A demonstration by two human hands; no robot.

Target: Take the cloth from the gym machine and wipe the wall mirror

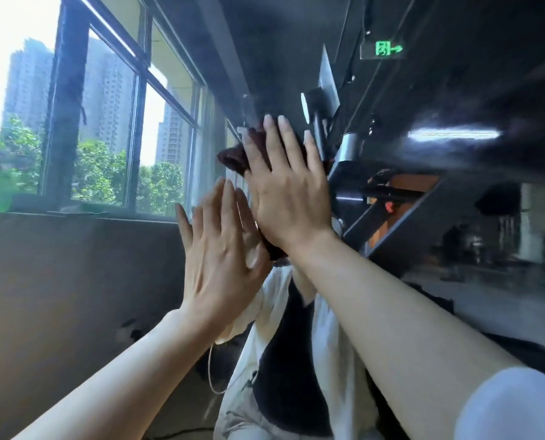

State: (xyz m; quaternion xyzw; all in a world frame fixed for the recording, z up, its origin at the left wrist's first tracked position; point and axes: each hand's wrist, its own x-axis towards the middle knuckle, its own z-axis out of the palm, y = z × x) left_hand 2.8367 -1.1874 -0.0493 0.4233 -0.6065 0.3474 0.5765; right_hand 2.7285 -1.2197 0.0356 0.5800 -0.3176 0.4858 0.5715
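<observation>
From the head camera I see my right hand point(288, 188) flat in the centre of the frame, fingers straight and slightly spread, pointing up, palm pressing a cloth point(233, 158) against the wall mirror point(455, 100). The cloth is dark maroon, soft and bunched, with a nubbly, towel-like surface; it pokes out past my fingers at upper left and shows again below the heel of my palm, so its long axis runs roughly from upper left to lower right under the hand. No finger curls round it; the open palm alone pins it to the glass.

My left hand point(220, 249) sits just below and left of the right, also open, fingers straight and close together, pointing up and tilted a little right. Its fingertips overlap the edge of the right hand; I cannot tell whether it touches the cloth or the glass.

The mirror is smooth and glossy, reflecting a dark ceiling, a green exit sign point(387, 48) at upper right, angled black and silver metal bars of a gym machine point(392, 217), and a white and black top below centre. A dark-framed window point(131, 115) fills the upper left, with tower blocks and trees outside.
</observation>
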